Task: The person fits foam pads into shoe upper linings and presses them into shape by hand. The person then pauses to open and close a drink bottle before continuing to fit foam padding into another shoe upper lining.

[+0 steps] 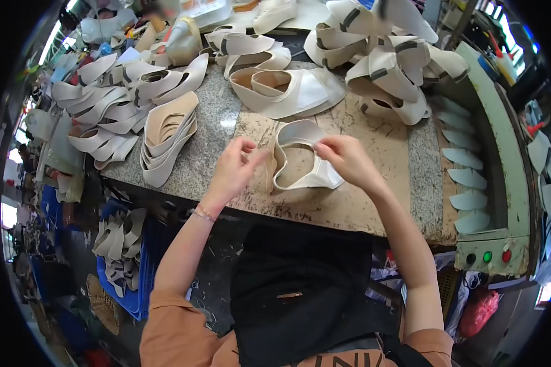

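A cream shoe upper [299, 178] stands on the worn board in front of me, its opening facing up. My right hand [348, 160] pinches the upper's edge on its right side. Just left of the upper is my left hand [234, 170], fingers loosely bent and thumb apart, with nothing visible in it. Whether its fingertips touch the upper is hard to tell. Behind the upper lies another group of nested white shoe uppers [281, 101].
Stacked uppers lie at the left [168, 137] and back right [389, 76]. White curved pieces [465, 159] line a green machine frame [499, 244] with coloured buttons at the right. A blue crate [142, 269] of uppers stands below left of the worn board [373, 205].
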Action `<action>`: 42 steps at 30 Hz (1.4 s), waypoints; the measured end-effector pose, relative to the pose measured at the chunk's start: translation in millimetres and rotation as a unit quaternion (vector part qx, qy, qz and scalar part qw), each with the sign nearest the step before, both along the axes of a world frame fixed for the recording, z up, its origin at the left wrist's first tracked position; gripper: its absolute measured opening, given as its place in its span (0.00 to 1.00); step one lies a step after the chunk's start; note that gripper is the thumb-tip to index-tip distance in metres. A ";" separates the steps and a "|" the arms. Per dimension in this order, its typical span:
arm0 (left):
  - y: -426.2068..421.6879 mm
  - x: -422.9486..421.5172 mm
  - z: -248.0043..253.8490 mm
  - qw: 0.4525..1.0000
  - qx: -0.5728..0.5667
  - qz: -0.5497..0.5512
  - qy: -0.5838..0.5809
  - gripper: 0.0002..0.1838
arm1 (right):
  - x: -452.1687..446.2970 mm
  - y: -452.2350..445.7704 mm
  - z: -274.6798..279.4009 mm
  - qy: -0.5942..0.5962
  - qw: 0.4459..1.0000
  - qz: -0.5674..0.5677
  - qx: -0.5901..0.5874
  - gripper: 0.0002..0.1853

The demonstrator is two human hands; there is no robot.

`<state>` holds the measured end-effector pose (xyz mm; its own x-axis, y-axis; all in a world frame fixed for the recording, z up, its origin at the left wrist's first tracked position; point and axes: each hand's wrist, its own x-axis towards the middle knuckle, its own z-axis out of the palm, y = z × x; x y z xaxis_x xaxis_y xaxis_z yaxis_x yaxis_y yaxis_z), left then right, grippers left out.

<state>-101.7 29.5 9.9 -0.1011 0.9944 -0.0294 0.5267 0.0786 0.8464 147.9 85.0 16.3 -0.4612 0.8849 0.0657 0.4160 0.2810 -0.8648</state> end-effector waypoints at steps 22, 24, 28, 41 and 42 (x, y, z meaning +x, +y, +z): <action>35.0 78.4 83.3 0.774 -0.145 -0.151 -0.597 0.14 | 17.5 -43.9 55.2 0.407 0.893 -0.183 -0.058 0.13; 36.4 94.0 79.9 0.825 -0.104 -0.062 -0.553 0.14 | 8.5 -72.1 55.8 0.559 0.809 -0.063 -0.171 0.16; 51.1 81.2 118.3 0.884 0.026 -0.147 -0.442 0.13 | 11.9 -111.5 57.7 0.618 0.725 0.029 -0.301 0.21; 23.1 110.3 77.9 0.762 0.223 -0.604 0.068 0.14 | 95.5 -177.4 61.8 0.236 0.966 -0.049 -0.089 0.17; 18.5 110.2 86.1 0.765 0.166 -0.620 0.047 0.16 | 76.8 -156.5 60.8 0.135 0.988 -0.060 0.050 0.14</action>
<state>8.5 48.0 96.0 0.9406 0.2780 0.1949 0.0817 -0.7426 0.6647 224.7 -71.5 77.2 -0.3069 0.9150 0.2618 0.2105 0.3335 -0.9189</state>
